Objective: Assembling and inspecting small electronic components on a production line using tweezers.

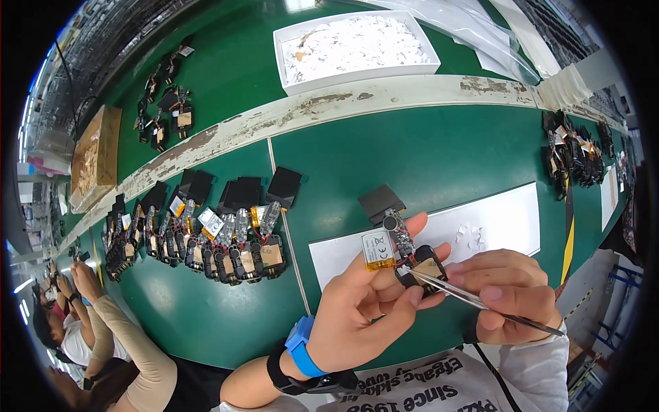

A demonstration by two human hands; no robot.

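My left hand (364, 309) is closed around a small electronic assembly. It has a circuit board (401, 238), a silver-white battery (377, 248) with an orange end, a black flat panel (381, 202), and a black housing (432, 266) with a tan patch. In my right hand (511, 295) is a pair of metal tweezers (473, 299), gripped between thumb and fingers. Their tips reach the housing beside a small white piece (405, 276) near my left fingers. Beneath both hands lies a white sheet (511, 209), with several small white scraps (470, 237) on it.
Similar assemblies stand in a row (233, 254) at left; more are piled at far right (576, 154) and on the bench behind (165, 113). A worn white ledge (329, 99) crosses the table. Beyond it sits a white box (295, 87) of scraps. Other people work at left.
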